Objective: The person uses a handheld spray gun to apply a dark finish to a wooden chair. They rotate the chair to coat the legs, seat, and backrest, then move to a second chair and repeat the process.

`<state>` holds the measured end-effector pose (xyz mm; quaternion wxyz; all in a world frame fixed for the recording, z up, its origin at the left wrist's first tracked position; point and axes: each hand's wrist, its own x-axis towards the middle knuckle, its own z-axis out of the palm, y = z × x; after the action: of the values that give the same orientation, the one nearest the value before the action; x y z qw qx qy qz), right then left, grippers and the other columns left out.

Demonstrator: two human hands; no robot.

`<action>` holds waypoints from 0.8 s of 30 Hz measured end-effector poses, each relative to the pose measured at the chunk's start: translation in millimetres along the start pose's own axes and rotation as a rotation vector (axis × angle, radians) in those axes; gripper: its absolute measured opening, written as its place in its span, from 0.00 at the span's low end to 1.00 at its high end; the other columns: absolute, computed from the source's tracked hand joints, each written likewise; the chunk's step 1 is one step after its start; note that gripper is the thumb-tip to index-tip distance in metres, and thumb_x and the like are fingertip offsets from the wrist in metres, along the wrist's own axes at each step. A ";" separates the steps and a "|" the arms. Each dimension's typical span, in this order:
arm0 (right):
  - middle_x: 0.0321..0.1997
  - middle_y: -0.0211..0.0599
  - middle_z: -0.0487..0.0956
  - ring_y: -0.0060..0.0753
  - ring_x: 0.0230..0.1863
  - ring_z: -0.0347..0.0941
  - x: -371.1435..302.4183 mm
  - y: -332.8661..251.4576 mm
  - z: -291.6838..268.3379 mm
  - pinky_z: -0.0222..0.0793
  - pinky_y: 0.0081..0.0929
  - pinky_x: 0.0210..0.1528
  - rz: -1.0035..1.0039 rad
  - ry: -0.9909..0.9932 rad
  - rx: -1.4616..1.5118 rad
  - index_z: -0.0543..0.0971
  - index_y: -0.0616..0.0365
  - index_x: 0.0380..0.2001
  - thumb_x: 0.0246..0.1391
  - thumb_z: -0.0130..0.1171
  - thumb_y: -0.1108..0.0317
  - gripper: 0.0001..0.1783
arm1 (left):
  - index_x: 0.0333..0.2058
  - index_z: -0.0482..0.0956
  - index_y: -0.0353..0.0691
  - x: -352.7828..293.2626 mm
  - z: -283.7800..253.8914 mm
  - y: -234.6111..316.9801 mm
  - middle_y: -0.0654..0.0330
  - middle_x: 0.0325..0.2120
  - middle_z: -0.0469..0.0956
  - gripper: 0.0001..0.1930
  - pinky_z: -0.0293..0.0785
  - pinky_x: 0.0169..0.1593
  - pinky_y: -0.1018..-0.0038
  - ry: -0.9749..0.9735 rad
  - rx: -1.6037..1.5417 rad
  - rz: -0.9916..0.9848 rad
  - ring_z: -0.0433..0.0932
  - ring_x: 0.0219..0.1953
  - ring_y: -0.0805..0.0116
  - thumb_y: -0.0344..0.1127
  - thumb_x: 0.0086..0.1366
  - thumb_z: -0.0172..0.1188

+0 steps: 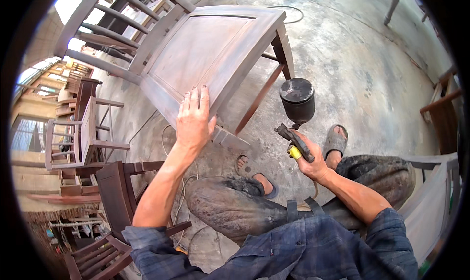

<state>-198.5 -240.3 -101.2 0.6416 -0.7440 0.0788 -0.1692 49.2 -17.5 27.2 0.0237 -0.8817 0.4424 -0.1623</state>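
Observation:
A wooden chair (210, 55) with a greyish, streaky seat stands in front of me, its slatted back toward the upper left. My left hand (192, 122) lies with fingers stretched out on the seat's near edge. My right hand (312, 163) is wrapped round the handle of a dark spray gun (295, 139), over my legs and to the right of the chair. A black paint cup (297, 103) sits on top of the gun, which has a yellow part by my fingers. The gun is apart from the chair, and I see no spray.
Several more chairs stand at the left, including a dark brown one (117, 197) close by. A pale grey piece of furniture (431, 201) is beside me at the right. Thin hoses (180, 206) trail over the concrete floor (352, 69) near my sandalled feet.

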 end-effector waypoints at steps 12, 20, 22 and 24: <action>0.50 0.55 0.83 0.42 0.50 0.84 35.6 -22.2 56.2 0.75 0.29 0.52 -0.080 -0.227 0.101 0.74 0.64 0.64 0.56 0.61 0.78 0.30 | 0.65 0.73 0.38 44.3 -56.7 -124.1 0.46 0.60 0.77 0.36 0.72 0.66 0.63 0.028 -0.268 -0.077 0.78 0.62 0.51 0.39 0.56 0.71; 0.48 0.45 0.83 0.25 0.42 0.76 54.7 -21.3 77.1 0.71 0.25 0.49 -0.062 -0.265 0.162 0.72 0.65 0.65 0.60 0.58 0.74 0.29 | 0.64 0.76 0.43 62.2 -68.4 -161.7 0.46 0.57 0.80 0.37 0.73 0.64 0.65 -0.046 -0.373 -0.248 0.80 0.60 0.54 0.48 0.56 0.75; 0.47 0.45 0.83 0.25 0.41 0.76 61.3 -28.9 79.7 0.72 0.24 0.49 -0.052 -0.275 0.157 0.72 0.65 0.65 0.59 0.58 0.75 0.29 | 0.65 0.75 0.43 66.0 -70.0 -169.8 0.47 0.58 0.80 0.37 0.72 0.65 0.65 -0.048 -0.377 -0.239 0.79 0.60 0.56 0.46 0.58 0.74; 0.50 0.52 0.83 0.38 0.46 0.82 65.2 -29.3 85.8 0.74 0.28 0.50 -0.100 -0.263 0.176 0.72 0.64 0.65 0.56 0.59 0.79 0.31 | 0.66 0.74 0.42 70.1 -72.0 -171.7 0.47 0.59 0.79 0.37 0.70 0.66 0.65 -0.051 -0.363 -0.234 0.78 0.62 0.56 0.45 0.59 0.73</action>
<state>-110.5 -177.7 -72.9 0.7000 -0.7035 -0.0579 -0.1083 198.7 38.8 145.8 -0.1433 -0.9206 0.3585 -0.0592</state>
